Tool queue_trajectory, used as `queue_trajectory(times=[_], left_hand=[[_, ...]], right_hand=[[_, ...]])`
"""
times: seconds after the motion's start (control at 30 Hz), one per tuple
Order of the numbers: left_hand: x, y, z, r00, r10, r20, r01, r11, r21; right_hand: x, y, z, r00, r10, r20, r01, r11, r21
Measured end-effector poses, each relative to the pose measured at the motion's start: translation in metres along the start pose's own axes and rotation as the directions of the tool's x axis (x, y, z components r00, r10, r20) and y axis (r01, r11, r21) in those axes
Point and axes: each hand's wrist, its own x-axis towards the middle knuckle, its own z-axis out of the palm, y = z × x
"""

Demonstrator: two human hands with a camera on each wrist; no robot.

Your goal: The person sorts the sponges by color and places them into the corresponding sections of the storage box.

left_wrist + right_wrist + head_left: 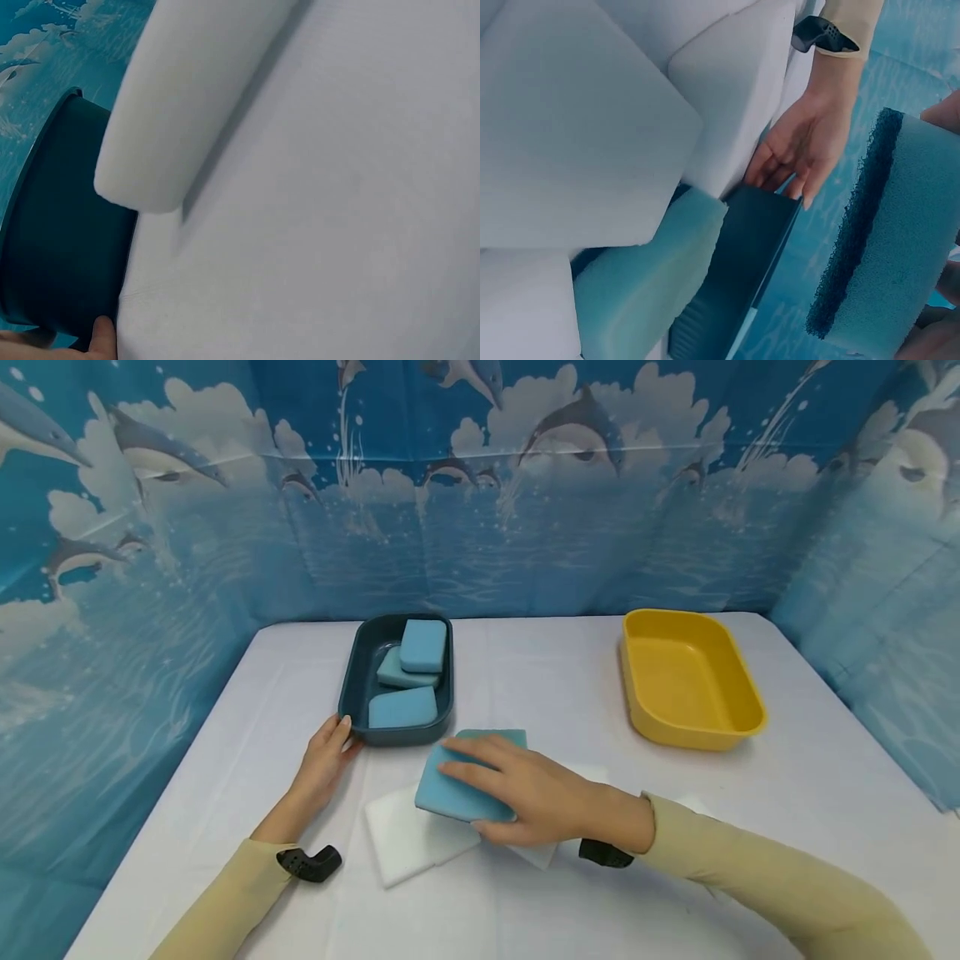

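My right hand (536,793) grips a blue sponge (453,789) over the middle of the table. In the right wrist view this sponge (907,217) shows a dark scouring layer along one side. Just behind it lies another blue-green sponge (504,737), partly covered by the held one. White sponges (412,839) spread beneath and around my right hand, some hidden by it. At the near left corner of a dark teal bin (397,739), my left hand (322,762) holds the rim between thumb and fingers. Several blue sponges (403,707) sit inside that bin.
A yellow bin (693,739) stands at the back right of the table. White cloth (540,677) covers the tabletop. Blue dolphin-print curtain (465,568) hangs behind the table and along both sides.
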Motion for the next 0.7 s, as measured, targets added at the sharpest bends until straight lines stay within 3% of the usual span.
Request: queue_trajectory(times=[0.3,0.5,0.7], left_hand=[[-0.002,0.000,0.000,1.000,-0.019,-0.002,0.019,1.000,0.007],[-0.001,0.003,0.002,1.000,0.026,0.016,-0.026,1.000,-0.008],[-0.002,0.004,0.001,1.000,0.006,0.015,-0.005,1.000,-0.013]], right_hand=[[0.007,0.012,0.000,0.999,0.013,-0.042,-0.013,1.000,0.003],[0.015,0.020,-0.002,0.997,0.005,-0.075,-0.007,1.000,-0.029],[0.021,0.025,-0.002,0.997,-0.008,-0.078,0.007,1.000,-0.019]])
